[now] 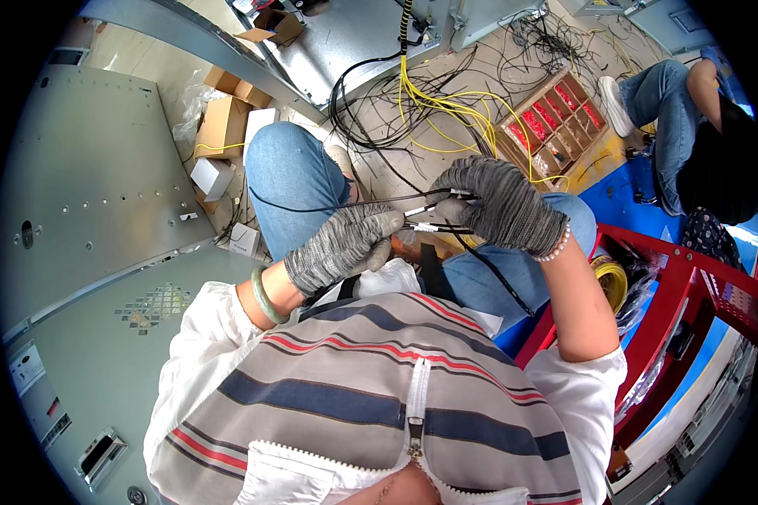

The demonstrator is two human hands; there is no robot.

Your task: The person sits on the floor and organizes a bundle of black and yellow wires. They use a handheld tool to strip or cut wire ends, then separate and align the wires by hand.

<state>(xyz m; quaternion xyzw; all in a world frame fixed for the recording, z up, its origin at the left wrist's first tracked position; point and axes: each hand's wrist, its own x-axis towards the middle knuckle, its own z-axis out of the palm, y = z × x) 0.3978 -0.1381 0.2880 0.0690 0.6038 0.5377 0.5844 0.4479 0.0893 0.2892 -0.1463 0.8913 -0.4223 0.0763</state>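
Both my hands wear grey knitted gloves and meet above my lap. My left hand (345, 244) is closed, thumb against fingers, on thin black wires (328, 204) with white marker sleeves (424, 225). Just to its right, my right hand (501, 202) pinches the same wires near the sleeves. One black wire runs left over my knee. Thicker black wire ends (501, 282) hang down to the right below my right hand. The fingertips partly hide where the wires end.
A cardboard tray with compartments (556, 118) holds small red parts on the floor. Yellow cables (446, 101) and tangled black cables spread ahead. Grey metal cabinet panels (101, 168) stand left, by cardboard boxes (223, 126). A red metal frame (648, 337) is right. Another person (674, 126) sits upper right.
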